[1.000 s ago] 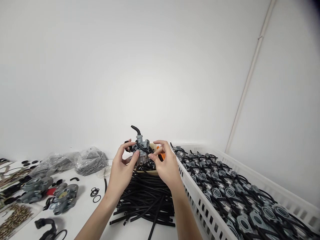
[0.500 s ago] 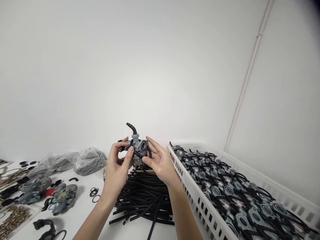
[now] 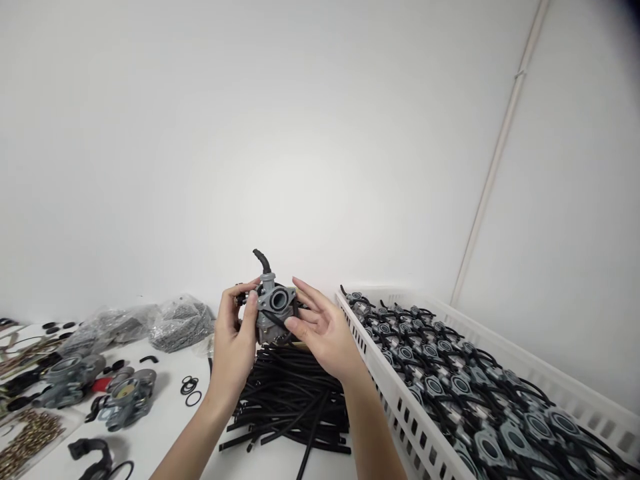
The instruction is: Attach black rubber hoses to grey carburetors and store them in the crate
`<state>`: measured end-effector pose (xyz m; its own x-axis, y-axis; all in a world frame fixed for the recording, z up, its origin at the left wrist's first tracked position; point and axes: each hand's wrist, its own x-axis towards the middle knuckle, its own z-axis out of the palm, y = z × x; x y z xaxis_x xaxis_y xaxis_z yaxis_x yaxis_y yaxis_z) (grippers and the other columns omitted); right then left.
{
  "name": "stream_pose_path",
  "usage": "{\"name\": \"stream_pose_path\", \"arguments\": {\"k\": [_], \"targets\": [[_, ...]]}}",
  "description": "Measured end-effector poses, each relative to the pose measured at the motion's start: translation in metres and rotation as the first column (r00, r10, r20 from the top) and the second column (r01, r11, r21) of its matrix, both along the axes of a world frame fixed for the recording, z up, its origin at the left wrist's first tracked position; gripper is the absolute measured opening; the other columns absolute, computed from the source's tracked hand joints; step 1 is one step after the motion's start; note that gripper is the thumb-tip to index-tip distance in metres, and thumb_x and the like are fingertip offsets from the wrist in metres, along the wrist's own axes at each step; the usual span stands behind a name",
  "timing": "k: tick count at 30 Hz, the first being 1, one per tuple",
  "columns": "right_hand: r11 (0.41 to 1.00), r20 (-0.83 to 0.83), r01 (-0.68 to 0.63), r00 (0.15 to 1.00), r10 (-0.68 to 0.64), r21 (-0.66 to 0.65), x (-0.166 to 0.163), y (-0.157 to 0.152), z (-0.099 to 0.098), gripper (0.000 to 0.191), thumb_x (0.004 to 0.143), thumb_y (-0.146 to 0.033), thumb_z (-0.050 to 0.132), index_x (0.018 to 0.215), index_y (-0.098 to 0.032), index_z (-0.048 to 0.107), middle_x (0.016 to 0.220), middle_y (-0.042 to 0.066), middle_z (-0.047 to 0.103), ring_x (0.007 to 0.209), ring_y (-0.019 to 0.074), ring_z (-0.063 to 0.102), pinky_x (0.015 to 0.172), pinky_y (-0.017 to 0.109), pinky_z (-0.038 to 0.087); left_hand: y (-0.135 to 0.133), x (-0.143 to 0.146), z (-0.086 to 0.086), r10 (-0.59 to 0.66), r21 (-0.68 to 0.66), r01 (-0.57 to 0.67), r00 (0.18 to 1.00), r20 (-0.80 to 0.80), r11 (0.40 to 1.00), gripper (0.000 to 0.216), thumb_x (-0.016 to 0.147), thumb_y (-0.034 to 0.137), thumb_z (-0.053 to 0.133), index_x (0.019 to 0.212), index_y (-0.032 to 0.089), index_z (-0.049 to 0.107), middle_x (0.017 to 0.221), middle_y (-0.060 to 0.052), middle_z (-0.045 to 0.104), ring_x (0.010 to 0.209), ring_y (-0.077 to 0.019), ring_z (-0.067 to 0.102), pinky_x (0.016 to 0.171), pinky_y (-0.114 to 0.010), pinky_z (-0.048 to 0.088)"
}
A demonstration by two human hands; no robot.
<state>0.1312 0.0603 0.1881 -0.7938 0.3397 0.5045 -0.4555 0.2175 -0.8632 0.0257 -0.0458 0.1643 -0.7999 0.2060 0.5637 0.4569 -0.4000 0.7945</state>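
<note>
Carburetor (image 3: pixel 275 303) between the hands (image 3: pixel 234 347), left end partly out of sight

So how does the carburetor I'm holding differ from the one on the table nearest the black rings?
The held carburetor is up in your left hand; the table carburetor rests on the table.
The held carburetor has a black elbow on top; none shows on the table carburetor.
The table carburetor shows a yellowish patch; none shows on the held carburetor.
Both have gray metal bodies.
</note>
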Motion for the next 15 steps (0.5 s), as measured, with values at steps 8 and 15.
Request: {"name": "stream_pose_path", "arguments": {"k": [8, 15], "targets": [[0.971, -0.071, 0.239, 0.969, -0.237, 0.012, 0.002, 0.013, 0.005, 0.045, 0.085, -0.049, 0.061, 0.119, -0.019, 0.063, 0.112, 0.012, 0.073, 0.102, 0.0232, 0.068, 0.092, 0.041, 0.054, 0.004, 0.003, 0.0, -0.292, 0.008, 0.294, 0.944, 0.153, 0.956, 0.044, 0.084, 0.056, 0.057, 0.116, 0.026, 0.051, 0.113, -0.005, 0.066, 0.099, -0.0224, 0.065, 0.089, -0.037, 0.05], [0.947, -0.118, 0.022, 0.991, -0.063, -0.322, -0.009, 0.02, 0.003, 0.042, 0.082, -0.047, 0.066, 0.116, -0.022, 0.067, 0.114, 0.01, 0.072, 0.101, 0.0217, 0.067, 0.095, 0.04, 0.05, 0.003, 0.01, -0.001, -0.495, -0.118, 0.508, 0.86, 0.12, 0.853, 0.06, 0.086, 0.054, 0.056, 0.137, 0.027, 0.037, 0.108, -0.007, 0.07, 0.1, -0.022, 0.066, 0.09, -0.035, 0.048]]}}
